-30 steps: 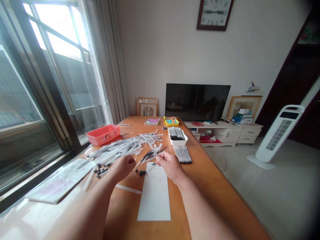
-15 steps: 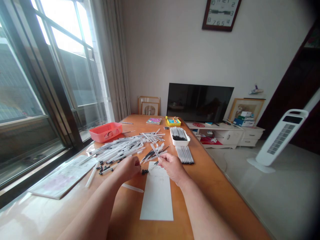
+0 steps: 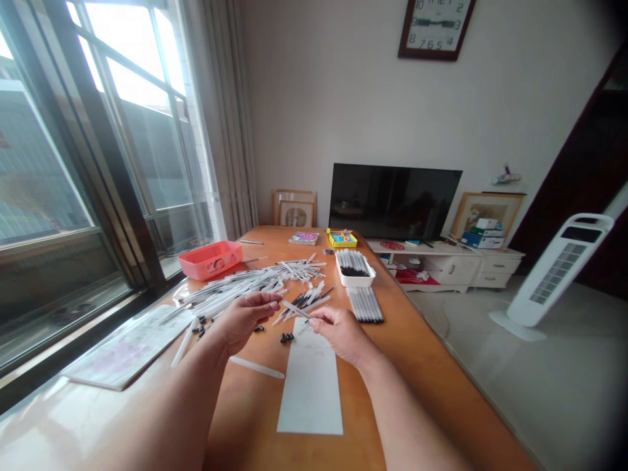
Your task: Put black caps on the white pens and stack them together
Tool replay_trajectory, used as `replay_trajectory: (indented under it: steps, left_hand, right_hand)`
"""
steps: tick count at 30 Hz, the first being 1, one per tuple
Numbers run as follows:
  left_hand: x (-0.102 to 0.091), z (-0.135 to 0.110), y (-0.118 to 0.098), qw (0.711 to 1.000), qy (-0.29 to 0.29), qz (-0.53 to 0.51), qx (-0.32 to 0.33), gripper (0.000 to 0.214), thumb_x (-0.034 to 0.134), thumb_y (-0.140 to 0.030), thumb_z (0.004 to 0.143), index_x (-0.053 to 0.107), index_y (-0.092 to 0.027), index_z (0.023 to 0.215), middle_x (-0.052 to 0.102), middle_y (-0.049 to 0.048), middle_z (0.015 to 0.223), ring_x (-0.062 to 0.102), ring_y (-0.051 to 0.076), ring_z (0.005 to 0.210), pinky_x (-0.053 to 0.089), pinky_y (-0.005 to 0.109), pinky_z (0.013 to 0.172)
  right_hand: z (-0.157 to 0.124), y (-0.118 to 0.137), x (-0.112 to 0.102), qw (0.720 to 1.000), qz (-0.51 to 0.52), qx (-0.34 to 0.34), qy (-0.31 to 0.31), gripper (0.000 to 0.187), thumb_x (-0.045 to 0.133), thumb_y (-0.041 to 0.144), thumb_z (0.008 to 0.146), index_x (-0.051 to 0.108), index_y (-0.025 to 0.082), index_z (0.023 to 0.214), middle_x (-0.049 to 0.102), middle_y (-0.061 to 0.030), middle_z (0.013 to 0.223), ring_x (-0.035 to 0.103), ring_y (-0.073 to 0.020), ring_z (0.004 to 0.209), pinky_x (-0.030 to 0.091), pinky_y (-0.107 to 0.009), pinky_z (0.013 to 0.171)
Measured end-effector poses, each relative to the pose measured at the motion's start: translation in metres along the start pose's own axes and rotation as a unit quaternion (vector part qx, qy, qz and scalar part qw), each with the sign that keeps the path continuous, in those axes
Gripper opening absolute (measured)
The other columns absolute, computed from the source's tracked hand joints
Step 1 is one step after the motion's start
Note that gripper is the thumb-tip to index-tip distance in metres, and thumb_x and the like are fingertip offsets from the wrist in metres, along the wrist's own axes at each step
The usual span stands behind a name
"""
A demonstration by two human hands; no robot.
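Two groups of pens with black ends look finished: one fills the white tray [image 3: 363, 280], and a neat row [image 3: 366, 305] lies on the bench [image 3: 407, 392] just in front of it. Much looks undone, since a broad heap of clear barrels [image 3: 245, 282] lies loose on the left, with a smaller mixed bunch [image 3: 305, 301] beyond the hands. The right hand [image 3: 341, 332] pinches one clear barrel [image 3: 296, 309] above the top end of a paper strip [image 3: 311, 392]; its free end points toward the left hand [image 3: 240, 322]. That hand is half curled, thumb and fingertips close together, and I cannot tell whether they hold a small part. Black plugs [image 3: 286, 337] sit beside the strip, more near the booklet [image 3: 130, 350]. A lone barrel [image 3: 258, 367] lies by the left wrist. Around stand a red basket [image 3: 210, 261] and a yellow box [image 3: 342, 240], both clear of the hands; the heap crowds the left side most.
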State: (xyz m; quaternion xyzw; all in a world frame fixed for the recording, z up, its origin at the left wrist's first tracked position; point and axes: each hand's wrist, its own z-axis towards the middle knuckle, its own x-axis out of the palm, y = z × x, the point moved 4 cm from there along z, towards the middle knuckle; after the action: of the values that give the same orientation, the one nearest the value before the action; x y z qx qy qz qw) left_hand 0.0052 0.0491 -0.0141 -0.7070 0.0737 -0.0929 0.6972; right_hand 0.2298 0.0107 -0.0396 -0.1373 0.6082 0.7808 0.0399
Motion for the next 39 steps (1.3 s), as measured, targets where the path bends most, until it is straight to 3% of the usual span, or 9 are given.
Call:
replay_trajectory:
  steps: [8, 27, 39]
  left_hand:
    - [0.0004, 0.0000, -0.0004, 0.999, 0.000, -0.047, 0.002, 0.041, 0.086, -0.033, 0.066, 0.079, -0.015, 0.102, 0.068, 0.0069, 0.083, 0.055, 0.014, 0.075, 0.041, 0.026, 0.070]
    - [0.0044, -0.0011, -0.0032, 0.999, -0.013, -0.029, 0.017, 0.038, 0.087, -0.037, 0.064, 0.080, -0.017, 0.096, 0.073, 0.0086, 0.095, 0.054, 0.012, 0.072, 0.043, 0.025, 0.069]
    - [0.0031, 0.0025, 0.0009, 1.000, -0.004, 0.003, 0.025, 0.040, 0.084, -0.041, 0.066, 0.079, -0.016, 0.097, 0.072, 0.0084, 0.090, 0.059, 0.016, 0.076, 0.045, 0.028, 0.072]
  right_hand:
    - [-0.0011, -0.0002, 0.0021, 0.999, -0.040, -0.002, -0.005, 0.026, 0.063, 0.039, 0.084, 0.077, 0.019, 0.095, 0.067, -0.0006, 0.074, 0.053, -0.0142, 0.064, 0.043, -0.026, 0.064]
    - [-0.0036, 0.0021, 0.0068, 0.999, -0.051, 0.002, -0.007, 0.027, 0.061, 0.041, 0.085, 0.076, 0.020, 0.092, 0.063, 0.0007, 0.068, 0.049, -0.0133, 0.058, 0.039, -0.024, 0.057]
    - [-0.0033, 0.0014, 0.0083, 0.998, -0.066, -0.003, -0.017, 0.026, 0.060, 0.042, 0.086, 0.075, 0.020, 0.089, 0.062, 0.0009, 0.065, 0.048, -0.0136, 0.057, 0.037, -0.024, 0.054]
